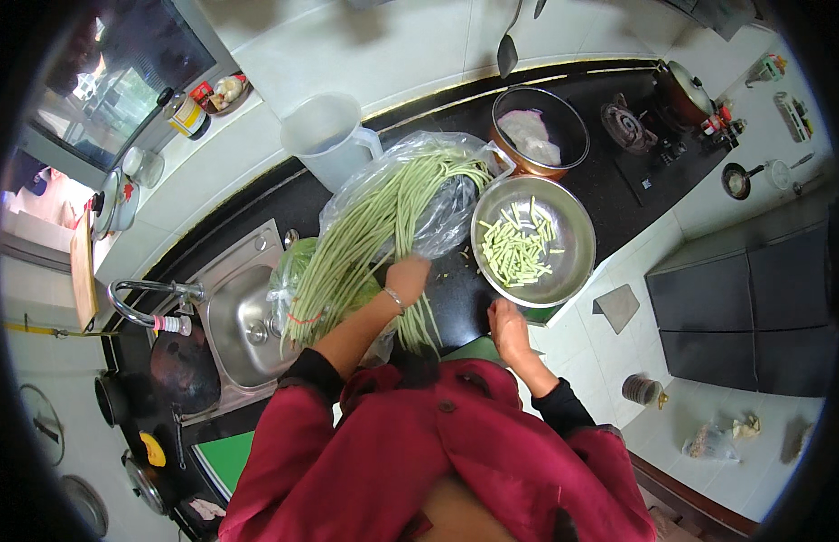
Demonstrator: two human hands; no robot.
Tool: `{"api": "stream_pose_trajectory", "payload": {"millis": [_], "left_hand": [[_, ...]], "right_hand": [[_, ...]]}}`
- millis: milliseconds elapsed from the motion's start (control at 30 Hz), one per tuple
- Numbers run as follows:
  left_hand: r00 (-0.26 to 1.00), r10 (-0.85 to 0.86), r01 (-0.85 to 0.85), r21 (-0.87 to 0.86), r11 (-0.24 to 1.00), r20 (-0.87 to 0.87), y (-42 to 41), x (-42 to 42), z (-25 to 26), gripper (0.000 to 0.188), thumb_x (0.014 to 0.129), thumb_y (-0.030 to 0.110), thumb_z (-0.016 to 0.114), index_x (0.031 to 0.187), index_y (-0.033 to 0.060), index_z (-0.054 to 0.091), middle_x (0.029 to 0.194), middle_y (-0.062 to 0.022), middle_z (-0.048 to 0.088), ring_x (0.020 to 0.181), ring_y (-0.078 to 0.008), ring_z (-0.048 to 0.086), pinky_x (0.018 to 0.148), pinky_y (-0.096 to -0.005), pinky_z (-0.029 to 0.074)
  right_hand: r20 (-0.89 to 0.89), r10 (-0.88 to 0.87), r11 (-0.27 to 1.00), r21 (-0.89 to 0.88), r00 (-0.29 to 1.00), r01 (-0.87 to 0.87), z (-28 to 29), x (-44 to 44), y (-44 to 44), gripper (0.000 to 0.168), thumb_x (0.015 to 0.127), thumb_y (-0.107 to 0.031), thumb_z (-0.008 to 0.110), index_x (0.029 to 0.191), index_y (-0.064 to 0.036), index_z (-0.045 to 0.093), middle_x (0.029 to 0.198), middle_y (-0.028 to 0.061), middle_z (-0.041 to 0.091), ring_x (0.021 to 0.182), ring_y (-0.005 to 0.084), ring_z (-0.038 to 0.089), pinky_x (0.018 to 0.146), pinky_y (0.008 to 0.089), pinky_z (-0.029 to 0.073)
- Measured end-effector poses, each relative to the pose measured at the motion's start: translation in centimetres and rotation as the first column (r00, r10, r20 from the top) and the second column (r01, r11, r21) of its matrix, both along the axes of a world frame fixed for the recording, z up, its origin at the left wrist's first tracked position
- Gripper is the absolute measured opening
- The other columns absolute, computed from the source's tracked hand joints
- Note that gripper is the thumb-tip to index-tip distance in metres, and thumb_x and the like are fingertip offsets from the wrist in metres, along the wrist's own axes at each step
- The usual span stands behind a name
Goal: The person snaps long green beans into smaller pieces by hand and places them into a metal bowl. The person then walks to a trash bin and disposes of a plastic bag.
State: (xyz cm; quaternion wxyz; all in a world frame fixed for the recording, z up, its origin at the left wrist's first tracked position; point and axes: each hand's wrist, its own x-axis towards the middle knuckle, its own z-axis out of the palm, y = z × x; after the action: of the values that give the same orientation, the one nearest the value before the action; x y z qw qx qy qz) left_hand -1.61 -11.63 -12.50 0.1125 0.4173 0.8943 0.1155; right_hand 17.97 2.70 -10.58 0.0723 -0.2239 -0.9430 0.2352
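Note:
A large heap of long green beans (358,230) lies on a clear plastic bag (446,210) across the black counter. My left hand (407,279) rests on the beans near their lower right part, fingers curled; whether it grips any is not plain. Just right of it, a stainless steel bowl (576,271) holds many short cut bean pieces (518,251). Close below the bowl's near rim is my right hand (507,326), its fingers bent together; what it may hold is hidden. A bagged green leafy vegetable (294,264) lies partly beneath the beans at the left.
Behind the bowl stands a pot (575,162) with a pale item inside. A translucent plastic pitcher (325,146) is behind the beans. The steel sink (240,305) and curved faucet (131,295) are at left; a gas burner (626,125) is at back right.

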Motion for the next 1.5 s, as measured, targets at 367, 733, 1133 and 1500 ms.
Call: {"api": "stream_pose_trajectory", "payload": {"millis": [367, 733, 1133, 1500], "left_hand": [[0.855, -0.516, 0.503, 0.171, 0.847, 0.041, -1.3, -3.3, 1.2, 0.016, 0.077, 0.009, 0.050, 0.093, 0.0069, 0.053, 0.086, -0.0116, 0.049, 0.083, -0.0281, 0.051, 0.068, -0.0373, 0.044], [0.873, -0.254, 0.011, 0.505, 0.863, 0.416, -3.0, -3.0, 12.0, 0.014, 0.082, 0.012, 0.049, 0.089, -0.0002, 0.052, 0.084, -0.0140, 0.054, 0.076, -0.0292, 0.053, 0.069, -0.0326, 0.042], [0.378, -0.379, -0.265, 0.491, 0.830, 0.845, 0.0, 0.1, 16.6, 0.014, 0.083, 0.011, 0.055, 0.095, 0.0035, 0.052, 0.086, -0.0018, 0.057, 0.077, -0.0071, 0.054, 0.063, -0.0200, 0.043], [0.498, -0.349, -0.131, 0.467, 0.874, 0.794, 0.0, -0.6, 16.4, 0.015, 0.081, 0.011, 0.056, 0.091, 0.0011, 0.052, 0.069, -0.0035, 0.056, 0.060, -0.0079, 0.054, 0.055, -0.0213, 0.042]], "right_hand": [[-0.104, -0.011, 0.906, -0.423, 0.995, -0.034, 5.5, -3.5, 3.4, 0.026, 0.078, -0.003, 0.054, 0.103, -0.003, 0.057, 0.085, 0.0155, 0.058, 0.078, 0.0272, 0.059, 0.071, 0.0343, 0.045], [-0.385, -0.010, 0.195, -0.906, 0.923, -0.376, 12.5, -6.3, 1.3, 0.029, 0.083, -0.005, 0.054, 0.112, -0.004, 0.051, 0.081, 0.0023, 0.057, 0.072, 0.0073, 0.054, 0.063, 0.0198, 0.044], [-0.348, -0.117, 0.315, -0.901, 0.930, -0.298, 12.9, -8.7, -0.6, 0.017, 0.083, -0.012, 0.056, 0.095, -0.001, 0.059, 0.076, 0.0021, 0.060, 0.064, 0.0054, 0.053, 0.054, 0.0173, 0.040], [-0.373, 0.443, 0.860, -0.079, 0.815, -0.504, 14.4, -7.7, 3.5, 0.017, 0.079, -0.008, 0.058, 0.094, 0.000, 0.060, 0.077, 0.0102, 0.061, 0.066, 0.0217, 0.059, 0.058, 0.0290, 0.047]]}}
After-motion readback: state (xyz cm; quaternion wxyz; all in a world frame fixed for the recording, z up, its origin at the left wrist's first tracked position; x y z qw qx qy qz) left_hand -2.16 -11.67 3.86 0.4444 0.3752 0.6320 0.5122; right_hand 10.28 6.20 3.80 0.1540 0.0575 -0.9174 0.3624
